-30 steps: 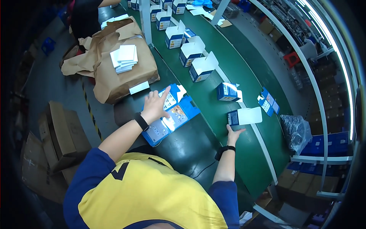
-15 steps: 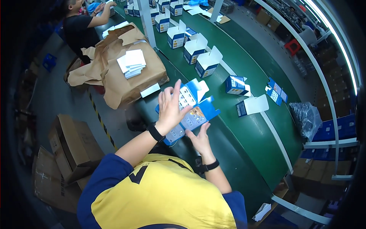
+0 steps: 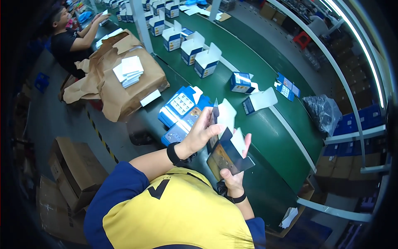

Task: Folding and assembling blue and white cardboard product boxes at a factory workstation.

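Note:
Between my hands is a partly unfolded blue printed carton (image 3: 227,157), its flaps standing out and its white inside showing at the top. My left hand (image 3: 202,133) pinches its left panel near the upper edge. My right hand (image 3: 234,179) grips it from below and the right, thumb on the printed face and fingers behind, one fingertip showing past the flap. Just left of the held carton, several flat blue cartons (image 3: 176,108) lie on the bench edge.
Open-topped boxes (image 3: 207,62) line the green table (image 3: 265,137). A paper-wrapped bundle (image 3: 145,79) carries white cards (image 3: 132,68). Brown cartons (image 3: 78,170) stand at left on the floor. A clear plastic bag (image 3: 322,112) sits at the right edge. A person (image 3: 72,41) works at far left.
One carton has come off the flat stack into my hands, moved right and been partly opened out. My left hand no longer lies on the stack. The whole view has shifted slightly.

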`<act>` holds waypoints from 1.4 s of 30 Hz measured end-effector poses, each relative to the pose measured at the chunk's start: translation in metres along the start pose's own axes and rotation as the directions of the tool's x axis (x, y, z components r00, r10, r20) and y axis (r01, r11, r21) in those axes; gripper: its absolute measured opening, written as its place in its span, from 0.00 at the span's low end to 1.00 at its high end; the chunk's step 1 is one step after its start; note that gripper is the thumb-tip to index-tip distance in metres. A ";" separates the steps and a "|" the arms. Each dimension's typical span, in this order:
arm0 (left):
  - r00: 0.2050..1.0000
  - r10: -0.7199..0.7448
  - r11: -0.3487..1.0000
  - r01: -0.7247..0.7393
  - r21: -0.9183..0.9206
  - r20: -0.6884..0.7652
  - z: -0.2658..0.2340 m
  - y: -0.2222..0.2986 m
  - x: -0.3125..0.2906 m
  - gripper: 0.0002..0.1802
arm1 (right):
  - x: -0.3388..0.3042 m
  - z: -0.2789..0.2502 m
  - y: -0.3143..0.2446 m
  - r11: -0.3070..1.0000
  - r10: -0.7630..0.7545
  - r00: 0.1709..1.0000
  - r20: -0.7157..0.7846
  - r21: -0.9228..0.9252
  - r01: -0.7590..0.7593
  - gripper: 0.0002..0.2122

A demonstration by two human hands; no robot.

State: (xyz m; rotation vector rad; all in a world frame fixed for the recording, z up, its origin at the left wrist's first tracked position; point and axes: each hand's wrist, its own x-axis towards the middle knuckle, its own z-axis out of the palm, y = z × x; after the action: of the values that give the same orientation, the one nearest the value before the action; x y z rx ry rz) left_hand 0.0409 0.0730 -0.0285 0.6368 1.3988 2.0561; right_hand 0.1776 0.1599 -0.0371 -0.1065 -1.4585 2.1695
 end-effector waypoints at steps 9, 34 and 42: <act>0.718 -0.060 0.980 -0.089 0.178 0.694 0.048 -0.010 -0.028 0.50 | 0.005 -0.066 0.003 0.985 -0.066 0.957 -0.284 -0.174 0.016 0.64; 0.622 0.382 0.578 -0.738 0.348 0.684 0.027 -0.025 -0.011 0.53 | -0.007 -0.033 -0.043 0.988 -0.086 0.954 -0.289 -0.145 0.045 0.38; 0.698 0.307 0.671 -0.640 0.373 0.647 0.024 -0.017 -0.014 0.41 | -0.009 -0.044 -0.043 0.987 0.007 0.983 -0.182 0.162 0.023 0.31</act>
State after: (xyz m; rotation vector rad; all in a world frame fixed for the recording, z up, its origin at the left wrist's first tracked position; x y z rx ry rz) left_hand 0.0699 0.0844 -0.0377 1.9015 1.5942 1.5359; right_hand 0.2164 0.2055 -0.0197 -0.2337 -1.1734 2.1997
